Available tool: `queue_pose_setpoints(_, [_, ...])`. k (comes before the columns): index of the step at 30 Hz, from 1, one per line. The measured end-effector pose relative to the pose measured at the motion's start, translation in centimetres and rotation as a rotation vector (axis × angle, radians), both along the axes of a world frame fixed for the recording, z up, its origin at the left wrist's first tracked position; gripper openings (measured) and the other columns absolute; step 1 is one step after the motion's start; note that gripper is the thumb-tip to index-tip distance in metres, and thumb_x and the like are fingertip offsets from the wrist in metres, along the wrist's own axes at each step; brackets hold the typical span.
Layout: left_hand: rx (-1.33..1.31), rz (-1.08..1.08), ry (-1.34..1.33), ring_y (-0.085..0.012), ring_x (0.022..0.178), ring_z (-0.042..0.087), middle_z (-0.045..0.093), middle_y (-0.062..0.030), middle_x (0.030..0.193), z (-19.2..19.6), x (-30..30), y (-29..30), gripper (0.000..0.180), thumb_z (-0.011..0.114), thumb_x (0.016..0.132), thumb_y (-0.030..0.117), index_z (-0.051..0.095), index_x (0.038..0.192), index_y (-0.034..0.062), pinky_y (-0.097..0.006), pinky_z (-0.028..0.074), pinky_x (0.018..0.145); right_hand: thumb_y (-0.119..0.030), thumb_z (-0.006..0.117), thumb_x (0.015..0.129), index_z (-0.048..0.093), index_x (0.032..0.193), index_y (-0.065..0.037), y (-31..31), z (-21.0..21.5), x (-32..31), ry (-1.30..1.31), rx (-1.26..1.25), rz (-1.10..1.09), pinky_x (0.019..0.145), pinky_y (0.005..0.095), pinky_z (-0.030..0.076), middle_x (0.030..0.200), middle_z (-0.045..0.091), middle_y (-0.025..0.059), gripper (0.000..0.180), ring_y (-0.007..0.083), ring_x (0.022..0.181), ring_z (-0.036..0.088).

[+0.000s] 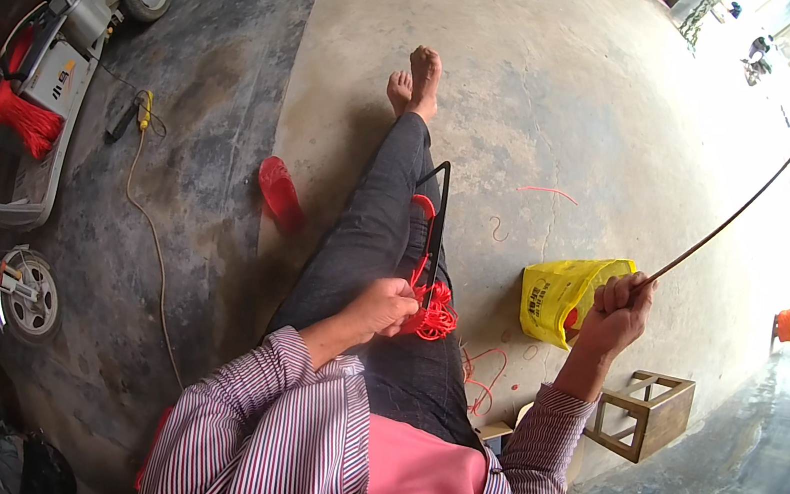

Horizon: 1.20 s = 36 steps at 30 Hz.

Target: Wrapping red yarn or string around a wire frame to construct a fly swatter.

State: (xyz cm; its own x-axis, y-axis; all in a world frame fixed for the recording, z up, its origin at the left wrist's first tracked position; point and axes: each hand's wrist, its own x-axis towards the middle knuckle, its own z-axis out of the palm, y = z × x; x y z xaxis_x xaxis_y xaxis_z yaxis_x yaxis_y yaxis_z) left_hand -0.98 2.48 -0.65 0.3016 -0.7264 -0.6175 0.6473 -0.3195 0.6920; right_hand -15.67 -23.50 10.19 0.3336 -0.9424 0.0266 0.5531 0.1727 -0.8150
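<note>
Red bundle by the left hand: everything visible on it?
The red bundle is a rounded tangle of thin, glossy, plastic-looking strands, loosely looped, some extending upward. It lies over the dark trousers, with the black frame reaching its left part. The left hand curls at its left edge; exact grip unclear.

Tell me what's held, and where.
Right hand: the long dark rod, by its near end. Left hand: at the red cord bundle; its exact hold can't be told.
</note>
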Motion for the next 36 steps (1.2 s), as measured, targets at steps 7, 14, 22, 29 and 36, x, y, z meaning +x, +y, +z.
queue_pose_setpoints(7, [0.008,-0.003,-0.011,-0.0073,0.039,0.042,0.048,0.0007,0.058,0.2,0.1,0.0,0.009,0.055,0.081,0.008,0.052,0.087,0.0027,-0.022,0.03,0.033,-0.03,0.036,0.1,0.048,0.08,-0.009,0.0,-0.1,-0.2,0.012,0.002,0.001,0.04,0.0219,0.017,0.055,0.029,-0.0043,0.032,0.0054,0.045,0.021])
queue_pose_setpoints(14, [0.003,0.001,-0.01,-0.0074,0.039,0.042,0.048,0.0007,0.058,0.2,0.0,0.0,0.009,0.055,0.081,0.009,0.052,0.087,0.0024,-0.022,0.03,0.034,-0.03,0.036,0.1,0.047,0.08,-0.009,0.2,0.9,0.6,0.025,-0.064,0.004,0.04,0.022,0.018,0.056,0.029,-0.0041,0.031,0.0057,0.046,0.021])
queue_pose_setpoints(22, [0.015,-0.002,0.002,-0.0073,0.039,0.041,0.047,0.001,0.058,0.4,0.1,-0.1,0.009,0.055,0.081,0.009,0.052,0.088,0.0029,-0.022,0.03,0.033,-0.028,0.036,0.1,0.047,0.08,-0.008,0.4,2.1,1.3,0.005,-0.138,0.019,0.042,0.022,0.018,0.057,0.03,-0.0037,0.031,0.0055,0.048,0.022])
queue_pose_setpoints(29, [0.008,0.001,-0.005,-0.0074,0.039,0.041,0.047,0.0008,0.058,0.2,0.1,0.0,0.009,0.055,0.081,0.009,0.052,0.087,0.0031,-0.022,0.029,0.033,-0.03,0.038,0.099,0.047,0.08,-0.009,-0.8,2.4,2.4,-0.059,-0.167,0.008,0.042,0.0232,0.018,0.057,0.03,-0.0043,0.03,0.006,0.048,0.023])
queue_pose_setpoints(36, [0.002,0.008,0.004,-0.0069,0.04,0.04,0.046,0.0007,0.058,-0.4,-0.3,-0.4,0.009,0.054,0.081,0.007,0.052,0.088,0.0009,-0.023,0.03,0.034,-0.03,0.042,0.093,0.047,0.075,-0.012,1.7,-15.5,7.0,1.152,-0.027,0.84,0.037,0.029,0.026,0.051,0.035,-0.0037,0.027,0.0105,0.04,0.034])
